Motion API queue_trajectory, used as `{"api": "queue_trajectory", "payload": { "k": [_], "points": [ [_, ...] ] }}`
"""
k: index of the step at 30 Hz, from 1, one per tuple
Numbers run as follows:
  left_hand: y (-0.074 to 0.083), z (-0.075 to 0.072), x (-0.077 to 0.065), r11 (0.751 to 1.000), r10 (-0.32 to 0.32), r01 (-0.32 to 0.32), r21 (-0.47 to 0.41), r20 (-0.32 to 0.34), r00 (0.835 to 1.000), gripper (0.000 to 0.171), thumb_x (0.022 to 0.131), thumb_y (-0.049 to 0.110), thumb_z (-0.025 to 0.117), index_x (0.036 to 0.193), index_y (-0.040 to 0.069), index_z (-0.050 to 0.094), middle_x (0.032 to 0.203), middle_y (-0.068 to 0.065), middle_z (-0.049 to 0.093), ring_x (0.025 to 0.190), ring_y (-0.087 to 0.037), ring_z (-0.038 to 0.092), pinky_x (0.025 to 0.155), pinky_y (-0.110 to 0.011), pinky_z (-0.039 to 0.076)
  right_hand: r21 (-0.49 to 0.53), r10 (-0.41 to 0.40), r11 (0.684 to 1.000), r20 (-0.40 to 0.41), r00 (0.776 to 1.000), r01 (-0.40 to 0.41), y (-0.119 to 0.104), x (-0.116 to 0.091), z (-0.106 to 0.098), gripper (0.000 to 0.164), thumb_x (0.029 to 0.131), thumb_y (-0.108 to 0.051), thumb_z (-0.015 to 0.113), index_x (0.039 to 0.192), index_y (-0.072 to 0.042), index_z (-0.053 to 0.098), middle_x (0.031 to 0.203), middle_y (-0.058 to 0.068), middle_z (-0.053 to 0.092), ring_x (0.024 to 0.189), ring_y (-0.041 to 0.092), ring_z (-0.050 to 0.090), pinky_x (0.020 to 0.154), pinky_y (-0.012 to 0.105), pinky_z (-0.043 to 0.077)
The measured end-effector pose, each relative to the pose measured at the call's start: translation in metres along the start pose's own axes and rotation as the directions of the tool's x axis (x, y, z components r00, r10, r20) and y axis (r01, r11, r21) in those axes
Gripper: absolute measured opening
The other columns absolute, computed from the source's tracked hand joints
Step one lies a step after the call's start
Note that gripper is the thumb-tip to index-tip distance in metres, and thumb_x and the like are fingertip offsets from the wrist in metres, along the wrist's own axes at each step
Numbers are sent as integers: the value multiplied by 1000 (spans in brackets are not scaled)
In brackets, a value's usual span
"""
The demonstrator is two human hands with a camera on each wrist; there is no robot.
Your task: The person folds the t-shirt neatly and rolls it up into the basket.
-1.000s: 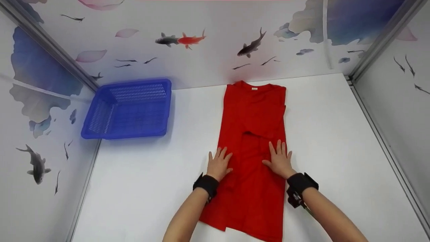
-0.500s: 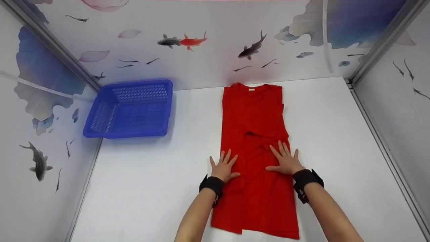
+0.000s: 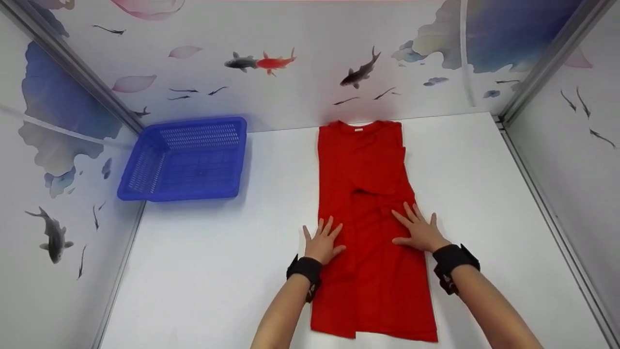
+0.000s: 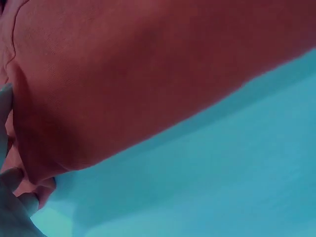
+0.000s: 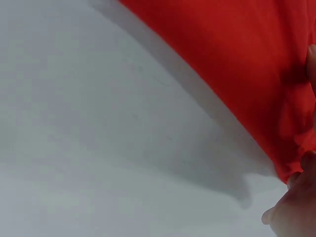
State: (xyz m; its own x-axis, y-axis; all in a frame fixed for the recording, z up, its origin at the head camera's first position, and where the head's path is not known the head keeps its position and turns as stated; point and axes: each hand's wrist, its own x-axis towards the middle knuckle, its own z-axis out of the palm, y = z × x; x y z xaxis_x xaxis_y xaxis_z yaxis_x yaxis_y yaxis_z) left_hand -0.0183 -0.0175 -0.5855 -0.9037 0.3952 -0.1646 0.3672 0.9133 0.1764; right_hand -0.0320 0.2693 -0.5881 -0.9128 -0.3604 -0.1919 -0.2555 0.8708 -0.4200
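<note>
A red shirt [image 3: 363, 160] lies flat in a long narrow shape with its sides folded inward. Its neckline, with a small white label [image 3: 358, 129], points to the back wall. My left hand [image 3: 323, 243] rests on the shirt's left edge, fingers spread. On the opposite edge lies my right hand [image 3: 419, 230], its fingers also spread over the cloth. Only some fingers [image 4: 7, 182] show at the side of the left wrist view, beside the fabric. In the right wrist view, the fingers [image 5: 307, 160] touch the shirt's border.
A blue plastic basket [image 3: 193, 197] with slotted sides stands at the back left of the white table [image 3: 218, 271]. Panels painted with fish and petals [image 3: 310, 29] rise at the back and both sides, joined by metal corner posts [image 3: 80, 65].
Both hands have shifted rightward, the right hand further, widening the gap between them. The shirt's lower part has swung to the right and spread, and its neck end sits slightly further left.
</note>
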Motion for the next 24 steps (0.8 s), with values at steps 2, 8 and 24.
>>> {"api": "queue_trajectory", "payload": {
  "k": [2, 8, 24],
  "points": [
    [-4, 3, -10, 997, 73, -74, -17, -39, 997, 59, 85, 46, 52, 137, 21, 41, 145, -6, 30, 133, -28, 25, 97, -65, 18, 26, -37, 999, -60, 998, 38, -1, -11, 4, 77, 78, -41, 64, 139, -5, 32, 144, 27, 16, 131, 46, 11, 91, 73, 1],
    [-14, 18, -54, 948, 298, -311, -66, -164, 940, 50, 84, 36, 61, 128, 16, 51, 140, -5, 38, 132, -27, 29, 99, -61, 19, 78, -109, 988, -251, 962, 132, -8, -61, 22, 64, 74, -25, 71, 129, -1, 47, 138, 25, 33, 127, 43, 25, 92, 71, 9],
    [-39, 51, -146, 822, 535, -562, -89, -216, 817, 40, 79, 45, 64, 109, 19, 61, 125, -3, 49, 121, -21, 41, 98, -47, 32, -46, -413, 903, -363, 835, 427, -10, -159, 75, 45, 64, -25, 79, 104, -9, 64, 122, 14, 53, 119, 28, 40, 109, 26, -2]
  ]
}}
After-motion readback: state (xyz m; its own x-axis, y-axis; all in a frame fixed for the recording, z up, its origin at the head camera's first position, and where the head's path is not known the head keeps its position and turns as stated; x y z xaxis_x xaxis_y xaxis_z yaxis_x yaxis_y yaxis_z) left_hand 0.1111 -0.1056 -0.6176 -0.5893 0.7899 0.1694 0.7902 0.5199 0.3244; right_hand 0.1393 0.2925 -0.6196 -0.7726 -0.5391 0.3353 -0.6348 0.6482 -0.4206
